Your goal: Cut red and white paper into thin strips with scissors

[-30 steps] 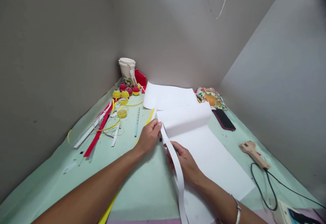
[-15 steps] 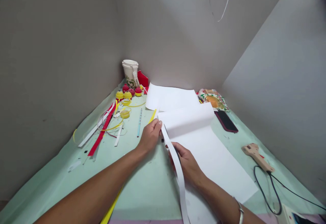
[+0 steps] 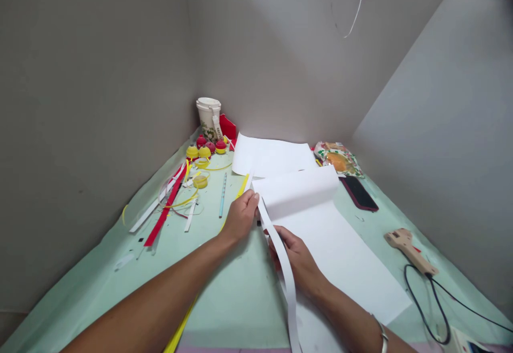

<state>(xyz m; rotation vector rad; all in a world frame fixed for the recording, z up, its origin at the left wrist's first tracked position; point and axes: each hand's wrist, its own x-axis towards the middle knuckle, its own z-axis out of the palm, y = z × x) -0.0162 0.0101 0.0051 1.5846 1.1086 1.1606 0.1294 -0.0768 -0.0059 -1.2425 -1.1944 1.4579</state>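
A long narrow white paper strip (image 3: 284, 259) runs from my left hand down to the table's near edge, along the left side of a large white paper sheet (image 3: 340, 246). My left hand (image 3: 241, 215) is closed, its thumb and fingers pinching the strip near its upper end. My right hand (image 3: 294, 254) is curled under the strip at the sheet's left edge, closed round scissors that are mostly hidden; only a dark sliver of them shows. The sheet's far end curls upward. A yellow strip (image 3: 181, 329) passes beneath my left forearm.
At left lie red strips (image 3: 166, 211), yellow loops and a pencil (image 3: 223, 195). Small red and yellow pieces (image 3: 204, 151) sit before a lidded cup (image 3: 209, 119). At right are a phone (image 3: 359, 193), a food packet (image 3: 340, 159) and a corded glue gun (image 3: 411, 251).
The whole view has shifted slightly, with things appearing a little further right and lower. Both hands keep nearly the same hold on the strip and the scissors.
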